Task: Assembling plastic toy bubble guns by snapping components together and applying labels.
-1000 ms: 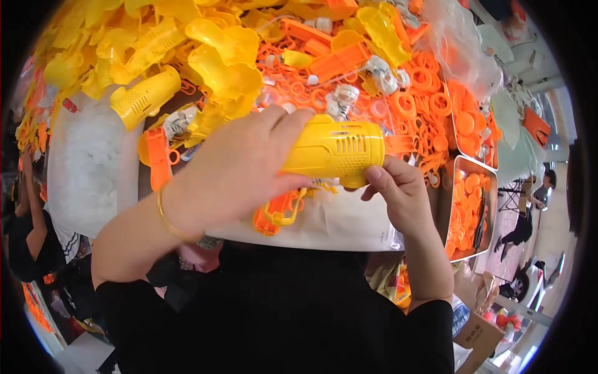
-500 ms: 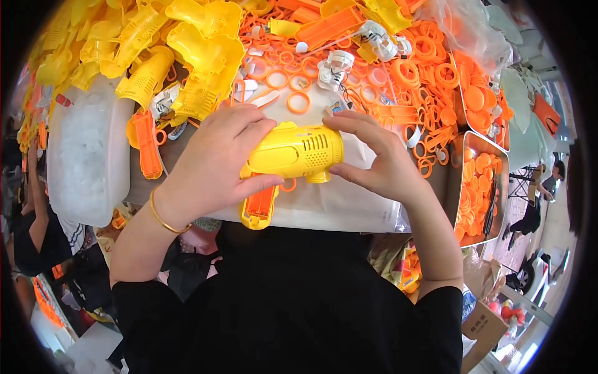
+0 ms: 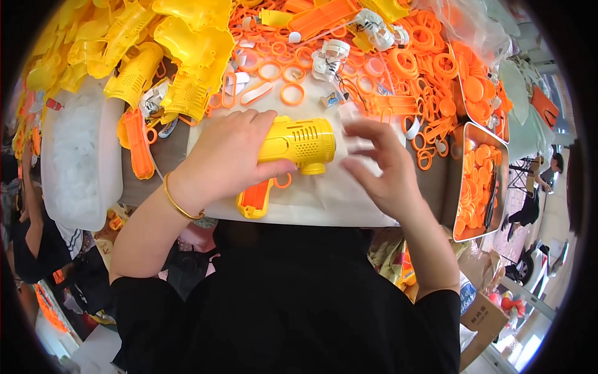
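Note:
My left hand (image 3: 225, 156) is wrapped round the rear of a yellow toy gun (image 3: 309, 144), its thumb lying along the near side. The gun is held level over the white work sheet, its vented round front end toward the right. Below the palm hangs its grip, with an orange inner part (image 3: 254, 198) showing; an orange trigger ring (image 3: 283, 181) sits beside it. Just right of the gun's front end, my right hand (image 3: 389, 168) is apart from it, fingers and thumb spread. Its fingertips are slightly blurred, and nothing shows between them.
Yellow shell halves (image 3: 193, 43) are heaped at the far left, above a translucent tub (image 3: 115, 168) of clear pieces. Loose orange rings (image 3: 291, 94) and white mechanisms with wires (image 3: 330, 59) lie beyond the gun. A metal tray (image 3: 458, 206) of orange discs stands at right.
My right hand has come off the gun's front end and moved right, its fingers spreading. My left hand still holds the gun, which has shifted slightly left.

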{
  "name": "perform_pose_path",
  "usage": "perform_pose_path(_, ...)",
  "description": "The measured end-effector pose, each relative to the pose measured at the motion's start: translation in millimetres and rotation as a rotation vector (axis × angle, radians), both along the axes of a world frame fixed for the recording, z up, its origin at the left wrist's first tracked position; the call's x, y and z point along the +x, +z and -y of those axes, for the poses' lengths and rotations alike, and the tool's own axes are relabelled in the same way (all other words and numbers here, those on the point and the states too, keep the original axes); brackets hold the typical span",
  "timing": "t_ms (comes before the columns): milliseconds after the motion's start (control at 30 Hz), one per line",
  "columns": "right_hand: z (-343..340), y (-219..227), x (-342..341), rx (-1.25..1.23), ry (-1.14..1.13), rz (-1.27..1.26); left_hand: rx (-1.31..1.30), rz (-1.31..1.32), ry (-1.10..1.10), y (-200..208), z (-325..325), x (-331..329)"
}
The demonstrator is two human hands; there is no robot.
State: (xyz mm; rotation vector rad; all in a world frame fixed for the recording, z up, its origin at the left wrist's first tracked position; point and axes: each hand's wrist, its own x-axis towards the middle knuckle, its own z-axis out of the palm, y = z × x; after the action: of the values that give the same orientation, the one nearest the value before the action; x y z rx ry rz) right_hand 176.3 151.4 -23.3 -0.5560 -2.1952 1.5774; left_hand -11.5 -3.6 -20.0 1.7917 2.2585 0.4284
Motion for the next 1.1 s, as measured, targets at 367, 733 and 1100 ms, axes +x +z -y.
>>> perform_pose_path(367,28,-12,-10,-0.227,0.159,0.232,0.179,0.269,0.143,17,22,3)
perform_pose_path(733,9,2,-32,-0.489,0.036,0.087,0.473,1.720,0.376,-15,34,40)
perform_pose_path(1100,0,6,-30,-0.290,0.046,-0.049,0.307,1.776,0.244,-21,30,42)
